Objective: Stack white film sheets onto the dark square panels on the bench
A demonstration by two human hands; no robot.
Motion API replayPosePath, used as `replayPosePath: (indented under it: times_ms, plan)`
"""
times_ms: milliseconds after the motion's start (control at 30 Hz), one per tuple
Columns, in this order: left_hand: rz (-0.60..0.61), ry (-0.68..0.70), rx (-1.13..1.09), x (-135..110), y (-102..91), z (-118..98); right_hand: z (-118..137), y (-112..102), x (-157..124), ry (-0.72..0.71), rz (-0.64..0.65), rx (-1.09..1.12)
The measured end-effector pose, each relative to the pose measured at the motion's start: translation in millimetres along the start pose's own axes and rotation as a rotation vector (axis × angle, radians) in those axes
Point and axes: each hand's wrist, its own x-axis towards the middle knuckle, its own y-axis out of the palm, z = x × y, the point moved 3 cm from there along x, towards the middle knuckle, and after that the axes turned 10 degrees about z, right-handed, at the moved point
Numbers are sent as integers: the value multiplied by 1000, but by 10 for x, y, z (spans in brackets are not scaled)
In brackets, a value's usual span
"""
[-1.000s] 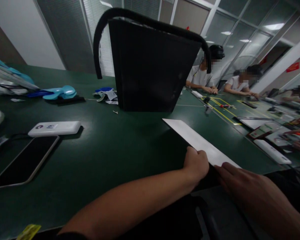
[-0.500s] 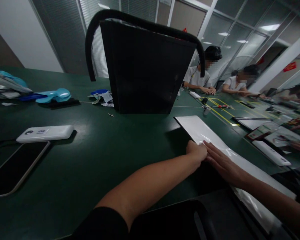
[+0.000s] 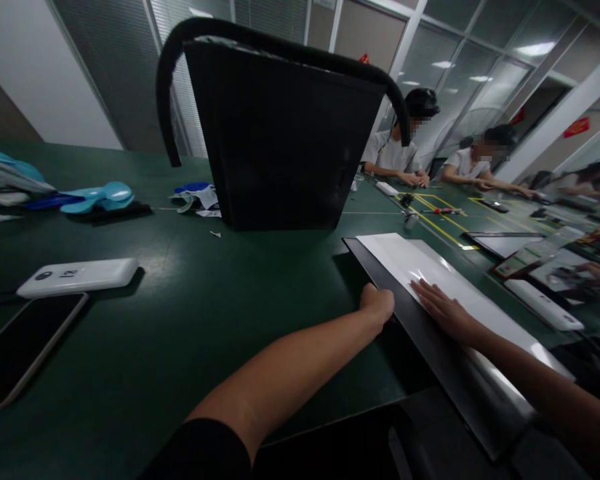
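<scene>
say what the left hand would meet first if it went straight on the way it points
The black board comes first, its edge against the left hand; beyond lies the white sheet, and perhaps the right hand, though depth is hard to judge.

Pretty dim room tbh. Big green table with yellow lines marked toward the far right, plain white wall panel back left, then slatted blinds, a brownish panel and framed glass panes. Bright white light up top right, red sign lower down.
</scene>
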Motion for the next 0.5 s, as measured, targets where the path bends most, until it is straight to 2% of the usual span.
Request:
replayPosePath:
  times_ms: [100,200,300,400,500]
  plan:
    - [18,-14,-14,-173,-87,6,-204,-34,99,62,-18,3]
    - [-8,-6,-45,-493,-314,10,-333,-51,159,86,-36,0]
    - [-52,44,-89,-944,-703,-11,-426,-23,199,102,-90,-12]
    - [-123,104,-146,-1499,-1199,-43,-492,25,237,74,-167,-30]
    - [-261,154,-213,-2070,-1675,-28,-499,27,269,-1,-259,-53]
